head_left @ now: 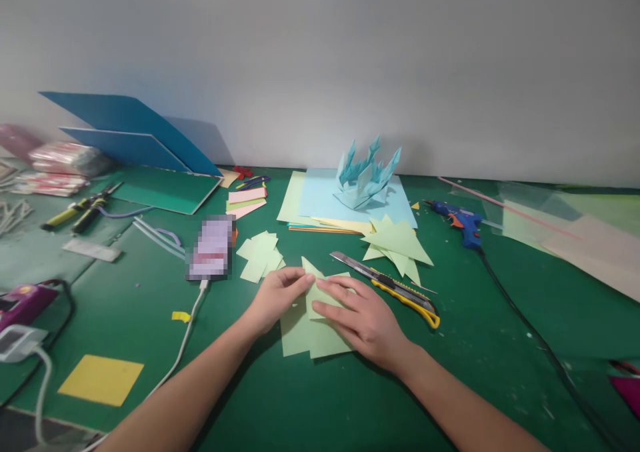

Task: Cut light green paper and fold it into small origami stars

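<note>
Near the front of the table, my left hand (281,299) pinches the left edge of a folded pale green paper (309,266) between thumb and fingers. My right hand (369,315) lies over the same piece from the right, its fingers stretched and apart, pressing on it; its thumb is hidden. Beneath both hands are more pale green sheets (296,335). Just behind them, to the left, is a small pile of green paper pieces (263,255); folded green triangles (400,242) sit to the right. A yellow utility knife (395,289) with its blade out rests beside my right hand.
A blue folded-paper model (365,185) stands on coloured sheets (295,202) near the wall. On the right lies a blue glue gun (463,224) with a black cord. To the left are a blurred-out phone (213,249) on a white cable (193,325) and a yellow card (103,379).
</note>
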{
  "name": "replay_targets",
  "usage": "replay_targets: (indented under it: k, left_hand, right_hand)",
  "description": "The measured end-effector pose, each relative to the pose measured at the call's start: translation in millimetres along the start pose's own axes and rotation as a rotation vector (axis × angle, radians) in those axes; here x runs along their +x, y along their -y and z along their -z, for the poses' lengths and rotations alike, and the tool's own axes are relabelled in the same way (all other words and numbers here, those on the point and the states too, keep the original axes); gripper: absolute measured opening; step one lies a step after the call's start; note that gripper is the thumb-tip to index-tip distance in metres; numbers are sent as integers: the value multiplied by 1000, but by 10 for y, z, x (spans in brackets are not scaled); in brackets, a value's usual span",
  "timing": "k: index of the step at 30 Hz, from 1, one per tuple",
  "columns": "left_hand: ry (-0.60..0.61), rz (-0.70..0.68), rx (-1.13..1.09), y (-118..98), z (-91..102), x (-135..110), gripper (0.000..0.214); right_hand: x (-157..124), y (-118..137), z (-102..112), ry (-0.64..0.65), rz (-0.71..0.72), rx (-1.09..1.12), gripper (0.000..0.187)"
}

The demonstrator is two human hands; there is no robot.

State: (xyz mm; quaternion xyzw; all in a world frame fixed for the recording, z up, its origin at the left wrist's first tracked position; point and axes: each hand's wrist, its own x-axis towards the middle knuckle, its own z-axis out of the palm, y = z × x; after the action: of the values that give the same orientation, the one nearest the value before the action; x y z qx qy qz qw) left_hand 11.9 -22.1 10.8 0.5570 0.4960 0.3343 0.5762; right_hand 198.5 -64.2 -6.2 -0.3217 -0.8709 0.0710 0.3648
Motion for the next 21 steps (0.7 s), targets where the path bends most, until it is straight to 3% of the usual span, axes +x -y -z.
replay_targets:
  k: [3,7,11,15,21]
  left_hand:
    - [-15,12,2,-13,2,-3,37]
    - [38,11,-16,-28,-6,-20,35]
    - [74,-79,0,-33,-42,-29,29]
    - [75,-157,30,-33,-87,-33,20]
    - [87,-92,-26,-23,-113,-43,18]
  right_hand:
    - [-7,15,-16,-46,-119,168,27]
    - [6,-21,-1,-169,-523,612,34]
    - [51,-69,19,-57,-843,915,38]
    - [109,-53,20,35,-883,870,33]
    - [153,-25,37,98,-888,721,27]
